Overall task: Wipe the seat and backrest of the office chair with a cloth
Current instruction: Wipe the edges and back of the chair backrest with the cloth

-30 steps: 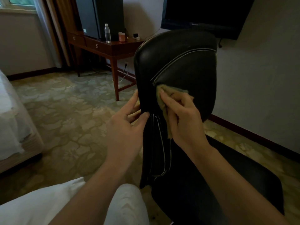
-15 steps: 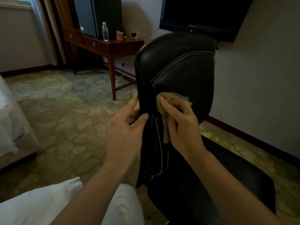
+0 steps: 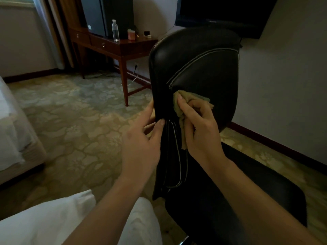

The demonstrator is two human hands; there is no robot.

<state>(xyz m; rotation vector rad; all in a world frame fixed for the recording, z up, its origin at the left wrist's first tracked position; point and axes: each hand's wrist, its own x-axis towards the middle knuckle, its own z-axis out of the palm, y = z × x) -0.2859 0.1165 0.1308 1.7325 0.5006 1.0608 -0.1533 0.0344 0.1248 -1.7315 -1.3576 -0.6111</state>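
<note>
Asking: has the cloth (image 3: 178, 110) been moved on?

Reply: barely. Still gripped in the right hand (image 3: 200, 131) at the backrest (image 3: 194, 55) seam, edge pinched by the left hand (image 3: 141, 144). Seat (image 3: 247, 191) not reached yet.

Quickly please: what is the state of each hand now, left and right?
Left hand: grips the side edge of the black leather chair backrest.
Right hand: holds the crumpled yellow-green cloth, pressed on the backrest.
</note>
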